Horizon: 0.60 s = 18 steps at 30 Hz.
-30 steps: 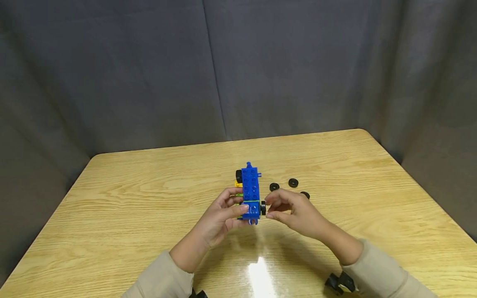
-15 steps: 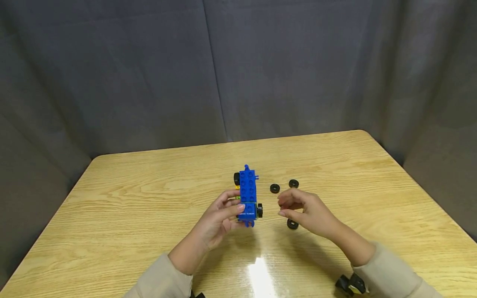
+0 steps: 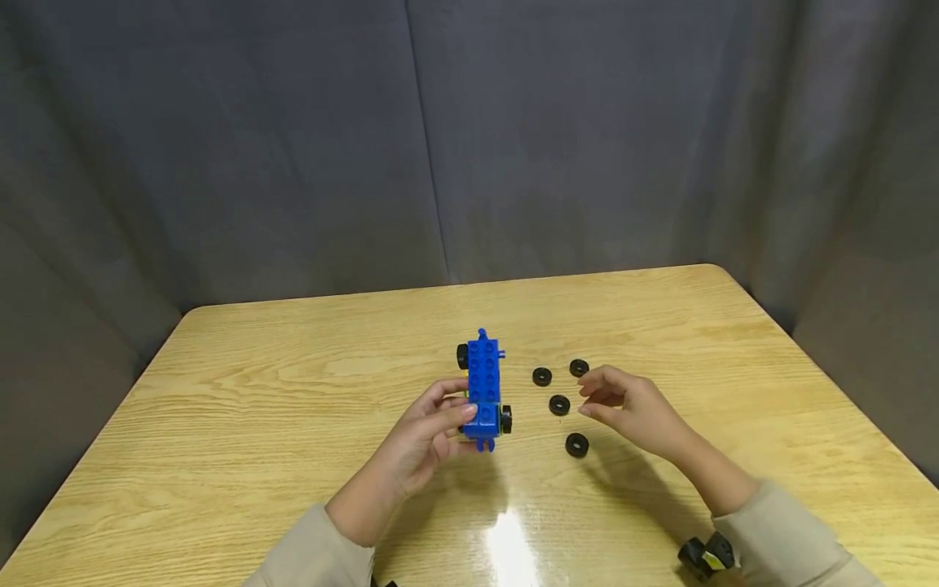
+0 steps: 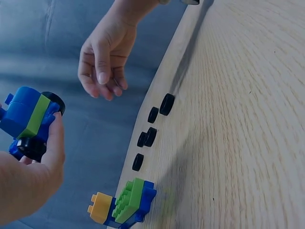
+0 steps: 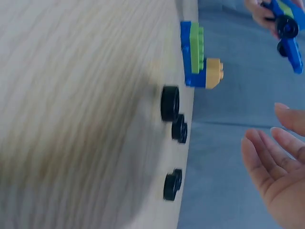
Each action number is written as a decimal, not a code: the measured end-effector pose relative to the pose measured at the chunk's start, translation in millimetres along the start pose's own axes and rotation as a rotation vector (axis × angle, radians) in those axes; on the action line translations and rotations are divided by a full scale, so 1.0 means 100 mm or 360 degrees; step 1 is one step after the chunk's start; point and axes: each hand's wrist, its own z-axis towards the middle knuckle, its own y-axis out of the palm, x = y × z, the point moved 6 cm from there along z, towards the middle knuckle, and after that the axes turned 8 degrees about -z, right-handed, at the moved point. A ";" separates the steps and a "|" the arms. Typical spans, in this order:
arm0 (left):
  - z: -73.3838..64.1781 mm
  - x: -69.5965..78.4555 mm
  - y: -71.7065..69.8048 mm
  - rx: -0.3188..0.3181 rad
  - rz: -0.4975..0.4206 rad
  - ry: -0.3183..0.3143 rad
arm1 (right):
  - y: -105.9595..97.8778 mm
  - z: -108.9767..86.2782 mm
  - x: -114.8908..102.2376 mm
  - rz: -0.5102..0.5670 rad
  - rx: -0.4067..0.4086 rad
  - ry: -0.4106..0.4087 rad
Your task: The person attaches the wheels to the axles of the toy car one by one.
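My left hand [image 3: 411,440] grips a toy vehicle of building blocks [image 3: 482,379] above the table, thumb on its near end. Its top is blue and studded; the left wrist view shows a green layer between blue parts. Black wheels sit on it, one at the far left [image 3: 463,355] and one at the near right [image 3: 507,419]; a bare blue peg [image 3: 502,354] sticks out at the far right. My right hand [image 3: 634,408] hovers right of the vehicle, fingers loosely bent, holding nothing. Near it several loose black wheels [image 3: 560,405] lie on the table.
A second block assembly in blue, green and yellow [image 4: 128,202] rests on the wooden table [image 3: 293,367], mostly hidden behind the held vehicle in the head view. A dark grey curtain [image 3: 293,147] hangs behind the table. A black device [image 3: 706,556] sits by the right sleeve.
My right hand has withdrawn rightward from the vehicle's near right wheel, uncovering loose wheels on the table. The left hand with the vehicle has shifted slightly left and nearer.
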 end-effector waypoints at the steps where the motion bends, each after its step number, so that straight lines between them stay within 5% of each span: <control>1: 0.00 0.00 0.00 -0.0003 0.0004 -0.0003 | -0.01 0.00 0.03 -0.0002 -0.0005 0.0017; 18: -0.04 0.01 -0.02 -0.0012 0.0001 0.0000 | -0.14 0.04 0.39 -0.0099 -0.0074 0.0194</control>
